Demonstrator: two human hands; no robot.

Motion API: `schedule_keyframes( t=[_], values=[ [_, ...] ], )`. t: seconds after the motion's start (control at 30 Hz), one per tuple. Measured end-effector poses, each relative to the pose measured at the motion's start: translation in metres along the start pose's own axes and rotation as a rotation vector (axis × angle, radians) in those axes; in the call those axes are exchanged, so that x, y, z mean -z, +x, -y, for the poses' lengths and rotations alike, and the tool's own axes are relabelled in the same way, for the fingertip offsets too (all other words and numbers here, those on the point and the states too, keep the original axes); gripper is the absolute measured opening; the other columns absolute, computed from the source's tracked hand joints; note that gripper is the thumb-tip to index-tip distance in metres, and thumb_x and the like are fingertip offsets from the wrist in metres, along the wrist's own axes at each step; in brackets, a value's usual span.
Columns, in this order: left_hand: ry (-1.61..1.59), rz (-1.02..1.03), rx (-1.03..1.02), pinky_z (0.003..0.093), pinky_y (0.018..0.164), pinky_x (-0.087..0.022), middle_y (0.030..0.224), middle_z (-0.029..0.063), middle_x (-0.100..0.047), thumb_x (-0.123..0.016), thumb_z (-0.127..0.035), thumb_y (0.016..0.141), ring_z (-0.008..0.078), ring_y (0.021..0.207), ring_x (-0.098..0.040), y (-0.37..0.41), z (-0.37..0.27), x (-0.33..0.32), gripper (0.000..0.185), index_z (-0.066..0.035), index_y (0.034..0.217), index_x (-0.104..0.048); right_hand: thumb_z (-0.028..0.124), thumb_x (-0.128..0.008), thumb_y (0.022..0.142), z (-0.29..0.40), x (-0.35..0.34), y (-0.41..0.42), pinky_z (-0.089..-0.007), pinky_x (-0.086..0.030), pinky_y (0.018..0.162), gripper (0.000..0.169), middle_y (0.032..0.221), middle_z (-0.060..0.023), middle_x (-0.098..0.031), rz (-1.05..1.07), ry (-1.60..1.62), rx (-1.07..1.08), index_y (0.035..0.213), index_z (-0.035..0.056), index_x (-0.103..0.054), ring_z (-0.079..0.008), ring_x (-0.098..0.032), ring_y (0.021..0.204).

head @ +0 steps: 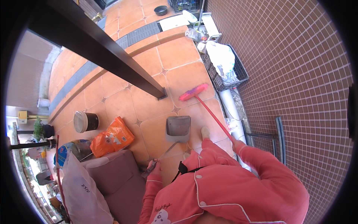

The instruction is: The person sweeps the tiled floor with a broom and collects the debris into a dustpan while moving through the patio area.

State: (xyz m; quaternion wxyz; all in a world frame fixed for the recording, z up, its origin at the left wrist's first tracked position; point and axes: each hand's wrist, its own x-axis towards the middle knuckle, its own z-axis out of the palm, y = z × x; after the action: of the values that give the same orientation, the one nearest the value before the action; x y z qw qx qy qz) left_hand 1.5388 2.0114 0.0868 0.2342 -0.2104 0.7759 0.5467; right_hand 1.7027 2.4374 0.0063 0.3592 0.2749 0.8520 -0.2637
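Note:
My right hand (238, 145) grips the red handle of a broom (213, 117). The pink and purple broom head (193, 92) rests on the orange floor tiles (151, 112), ahead of my right foot. In my left hand (154, 166) is the handle of a long-handled grey dustpan (178, 130). The pan lies on the tiles in front of my feet, below and to the left of the broom head. No clear debris can be made out in it.
A dark metal post (120, 60) rises from the floor ahead. A mauve sofa (117, 173), an orange bag (113, 137) and a bucket (86, 121) stand on the left. Along the tiled wall (285, 64) are a black crate (226, 67) and a white pipe (230, 103).

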Motion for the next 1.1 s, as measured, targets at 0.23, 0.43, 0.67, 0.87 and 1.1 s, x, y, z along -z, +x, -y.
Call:
schedule_keyframes(
  t=[0.23, 0.43, 0.67, 0.87, 1.1],
  values=[
    [-0.039, -0.074, 0.047, 0.0187, 0.037, -0.036, 0.064, 0.002, -0.054, -0.057, -0.01, 0.072, 0.0061, 0.043, -0.044, 0.022, -0.07, -0.059, 0.015, -0.003, 0.084, -0.052, 0.008, -0.038, 0.075, 0.104, 0.122, 0.134, -0.0398, -0.044, 0.064, 0.039, 0.079, -0.0203, -0.056, -0.126, -0.116, 0.169, 0.113, 0.0022, -0.037, -0.0324, -0.055, 0.075],
    [0.026, -0.069, 0.0, 0.0185, 0.038, -0.037, 0.066, 0.0024, -0.055, -0.058, -0.013, 0.073, 0.0055, 0.043, -0.045, 0.037, -0.141, -0.097, 0.017, -0.003, 0.086, -0.053, 0.013, -0.038, 0.078, 0.18, 0.156, 0.222, -0.0386, -0.044, 0.066, 0.032, 0.084, -0.019, -0.056, -0.109, 0.081, 0.101, 0.107, 0.0013, -0.042, -0.0317, -0.055, 0.08],
    [-0.149, 0.001, -0.063, 0.0187, 0.039, -0.037, 0.065, 0.0016, -0.053, -0.059, -0.013, 0.072, 0.0064, 0.043, -0.045, 0.101, -0.191, -0.138, 0.019, -0.001, 0.086, -0.053, 0.016, -0.034, 0.081, 0.239, 0.228, 0.237, -0.0384, -0.044, 0.068, 0.027, 0.088, -0.0161, -0.056, -0.038, -0.041, 0.142, 0.102, 0.005, -0.046, -0.0322, -0.054, 0.082],
    [-0.085, 0.042, -0.009, 0.0184, 0.041, -0.035, 0.063, 0.0009, -0.051, -0.057, -0.017, 0.074, 0.0064, 0.044, -0.044, 0.171, -0.247, -0.165, 0.02, -0.001, 0.086, -0.053, 0.016, -0.034, 0.081, 0.254, 0.234, 0.307, -0.0408, -0.043, 0.07, 0.026, 0.088, -0.0163, -0.056, -0.148, -0.038, 0.169, 0.102, 0.008, -0.045, -0.033, -0.054, 0.082],
    [-0.064, 0.077, 0.009, 0.0196, 0.043, -0.036, 0.058, 0.0004, -0.048, -0.055, -0.023, 0.075, 0.0068, 0.044, -0.044, 0.227, -0.305, -0.189, 0.023, -0.002, 0.084, -0.052, 0.017, -0.042, 0.076, 0.31, 0.288, 0.338, -0.041, -0.042, 0.069, 0.026, 0.085, -0.0177, -0.055, -0.079, -0.025, 0.199, 0.101, 0.0095, -0.046, -0.0327, -0.054, 0.08]
  ],
)
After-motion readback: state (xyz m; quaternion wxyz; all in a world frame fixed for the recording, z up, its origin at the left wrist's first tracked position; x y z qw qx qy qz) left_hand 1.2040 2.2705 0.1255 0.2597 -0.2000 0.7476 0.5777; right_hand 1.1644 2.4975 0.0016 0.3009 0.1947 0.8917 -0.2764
